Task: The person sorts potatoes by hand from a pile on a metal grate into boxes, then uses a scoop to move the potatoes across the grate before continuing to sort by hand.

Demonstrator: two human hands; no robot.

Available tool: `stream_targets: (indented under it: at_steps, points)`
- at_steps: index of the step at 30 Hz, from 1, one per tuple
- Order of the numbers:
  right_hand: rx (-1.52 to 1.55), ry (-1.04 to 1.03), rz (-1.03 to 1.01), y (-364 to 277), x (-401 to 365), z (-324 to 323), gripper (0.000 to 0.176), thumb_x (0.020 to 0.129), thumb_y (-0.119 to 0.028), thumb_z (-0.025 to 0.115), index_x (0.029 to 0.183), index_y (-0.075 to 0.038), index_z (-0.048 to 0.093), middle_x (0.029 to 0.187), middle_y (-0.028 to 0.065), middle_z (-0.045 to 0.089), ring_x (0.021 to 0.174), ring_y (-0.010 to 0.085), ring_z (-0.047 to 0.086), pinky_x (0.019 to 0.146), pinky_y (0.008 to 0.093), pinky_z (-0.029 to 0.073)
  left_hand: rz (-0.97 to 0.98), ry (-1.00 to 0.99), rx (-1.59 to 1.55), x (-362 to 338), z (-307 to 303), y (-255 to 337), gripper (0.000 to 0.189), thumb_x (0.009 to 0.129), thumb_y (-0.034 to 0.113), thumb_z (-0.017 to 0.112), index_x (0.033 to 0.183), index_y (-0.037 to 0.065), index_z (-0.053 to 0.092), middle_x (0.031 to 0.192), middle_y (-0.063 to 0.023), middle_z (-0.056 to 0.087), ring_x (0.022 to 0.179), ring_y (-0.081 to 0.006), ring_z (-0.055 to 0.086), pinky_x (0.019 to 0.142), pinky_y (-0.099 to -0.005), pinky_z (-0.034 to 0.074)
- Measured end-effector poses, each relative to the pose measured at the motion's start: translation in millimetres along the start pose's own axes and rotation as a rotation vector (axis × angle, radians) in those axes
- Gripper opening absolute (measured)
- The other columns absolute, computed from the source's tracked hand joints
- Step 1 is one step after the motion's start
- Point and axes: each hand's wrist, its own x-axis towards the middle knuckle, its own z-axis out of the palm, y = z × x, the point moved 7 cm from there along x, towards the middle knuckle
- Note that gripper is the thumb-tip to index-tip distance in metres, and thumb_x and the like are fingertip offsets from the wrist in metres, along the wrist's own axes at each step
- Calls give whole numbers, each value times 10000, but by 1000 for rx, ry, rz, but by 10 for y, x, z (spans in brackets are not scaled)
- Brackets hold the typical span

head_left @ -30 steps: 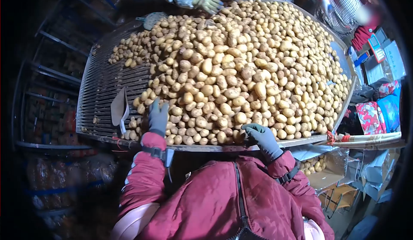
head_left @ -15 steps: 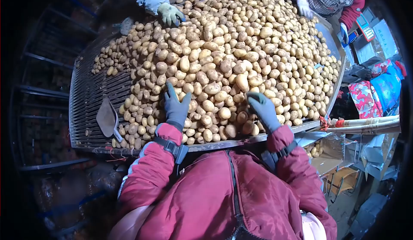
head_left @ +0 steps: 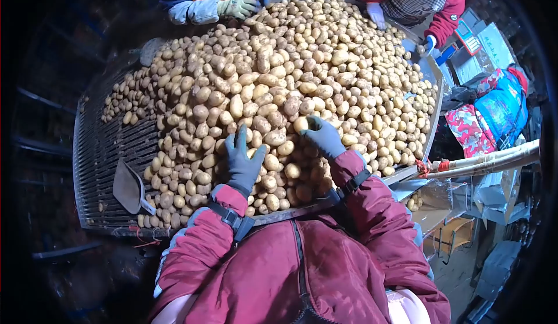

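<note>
A big heap of potatoes [head_left: 273, 100] covers most of the slatted sorting table [head_left: 96, 161]. At the near side of the heap, my left hand [head_left: 244, 160], in a grey-blue glove, lies open over the potatoes with thumb and fingers spread. To its right, my gloved right hand [head_left: 324, 138] has its fingertips closed round the end of a pale potato [head_left: 300, 124] on top of the heap. The undersides of my fingers are hidden.
A scoop [head_left: 128, 188] lies on the slats at left. Two co-workers' gloved hands, a pair at the far left [head_left: 238, 8] and another at the far right [head_left: 376, 16], are at the heap. Bound poles [head_left: 482, 162] jut out at right, near cardboard boxes and bags.
My right hand has moved inward and closed on a potato. My left hand stays spread over the heap. The far-left co-worker's hands have drawn together, and the whole view has shifted.
</note>
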Motion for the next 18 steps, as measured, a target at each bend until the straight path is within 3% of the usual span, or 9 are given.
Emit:
stream_targets:
  at_steps: [4, 5, 6, 8, 9, 12, 15, 17, 18]
  points:
    - [143, -72, 18, 38, 39, 138, 591, 851, -364, 748, 1341, -68, 603, 1172, 101, 709, 1058, 202, 671, 918, 324, 534, -59, 20, -364, 171, -177, 641, 845, 802, 313, 815, 1532, 171, 415, 1540, -271, 290, 1396, -445, 372, 1123, -494, 393]
    - [106, -122, -105, -930, -318, -454, 594, 842, -385, 744, 1327, -71, 608, 1183, 128, 705, 1068, 229, 678, 919, 341, 535, -47, 9, -291, 153, -111, 757, 813, 814, 309, 801, 1521, 149, 432, 1581, -278, 241, 1443, -447, 312, 1161, -506, 341]
    - [-13, -120, -102, -1116, -385, -565, 606, 830, -409, 747, 1327, -90, 612, 1188, 149, 702, 1071, 257, 684, 922, 356, 537, 22, 41, -180, 139, 24, 778, 802, 813, 327, 794, 1512, 139, 448, 1580, -265, 259, 1435, -446, 321, 1170, -510, 322]
    - [-14, 45, -200, -864, -266, -457, 583, 829, -408, 743, 1320, -114, 629, 1200, 154, 701, 1070, 272, 689, 922, 367, 541, -2, 57, 34, 92, 649, 565, 794, 809, 357, 790, 1502, 144, 466, 1579, -245, 279, 1427, -442, 333, 1169, -516, 317]
    - [73, 32, -228, -812, -276, -542, 563, 838, -384, 745, 1310, -95, 642, 1190, 140, 702, 1050, 231, 688, 915, 341, 541, -85, 25, 70, 190, 470, 928, 803, 803, 380, 786, 1504, 154, 466, 1578, -232, 290, 1415, -438, 347, 1156, -517, 331]
    - [541, -47, -105, -90, -77, -434, 541, 832, -272, 770, 1297, -27, 640, 1136, 102, 701, 1023, 154, 655, 902, 285, 531, 138, -107, -108, 368, 467, 1291, 827, 806, 421, 773, 1517, 154, 445, 1541, -226, 362, 1395, -443, 372, 1135, -529, 348]
    - [547, 12, 22, 365, -44, -767, 515, 889, -216, 734, 1347, -27, 593, 1071, 52, 696, 805, 91, 643, 647, 239, 546, 110, -168, -305, 675, 653, 1674, 640, 888, 418, 717, 1406, 80, 555, 1438, -222, 494, 1305, -398, 490, 1092, -470, 412]
    - [671, 104, 197, 218, -109, -1197, 478, 938, -220, 708, 1355, -22, 584, 1052, 42, 694, 747, 77, 630, 604, 231, 535, 163, -152, -457, 870, 832, 1838, 515, 934, 365, 691, 1332, 48, 611, 1280, -199, 630, 1228, -393, 561, 1074, -428, 440]
    - [799, 100, 176, -9, -161, -1371, 501, 929, -223, 721, 1365, -20, 581, 1031, 30, 692, 723, 68, 620, 603, 227, 532, 23, -140, -558, 936, 709, 1989, 509, 960, 310, 687, 1370, 29, 577, 1245, -175, 651, 1182, -312, 607, 1048, -368, 460]
